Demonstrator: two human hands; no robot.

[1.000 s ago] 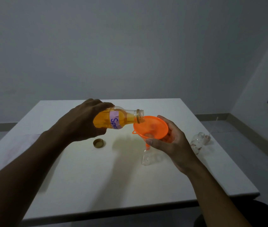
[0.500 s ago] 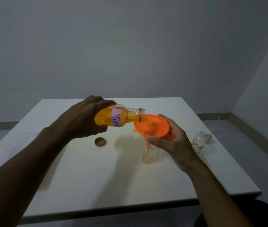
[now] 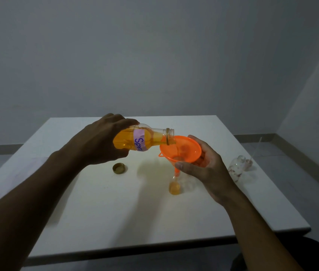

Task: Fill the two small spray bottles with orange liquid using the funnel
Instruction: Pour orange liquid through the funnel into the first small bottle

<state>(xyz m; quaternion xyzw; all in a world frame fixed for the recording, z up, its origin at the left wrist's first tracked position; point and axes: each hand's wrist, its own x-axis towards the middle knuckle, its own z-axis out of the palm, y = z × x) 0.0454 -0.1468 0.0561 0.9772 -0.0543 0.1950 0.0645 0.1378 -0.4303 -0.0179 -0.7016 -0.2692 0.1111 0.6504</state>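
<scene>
Centre left in the frame, the left hand (image 3: 104, 141) grasps a tilted large bottle (image 3: 141, 139) of orange liquid, its mouth over the funnel (image 3: 181, 149). A gold cap (image 3: 119, 168) lies below on the worktop (image 3: 96, 212). The funnel's spout stands in a small spray bottle (image 3: 175, 185) holding a little orange liquid. The right hand (image 3: 205, 169) grips the funnel. The second spray bottle (image 3: 236, 169) lies further right.

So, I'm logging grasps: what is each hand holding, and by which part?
The left hand grips the large bottle round its base end; the right hand holds the funnel by its bowl.
</scene>
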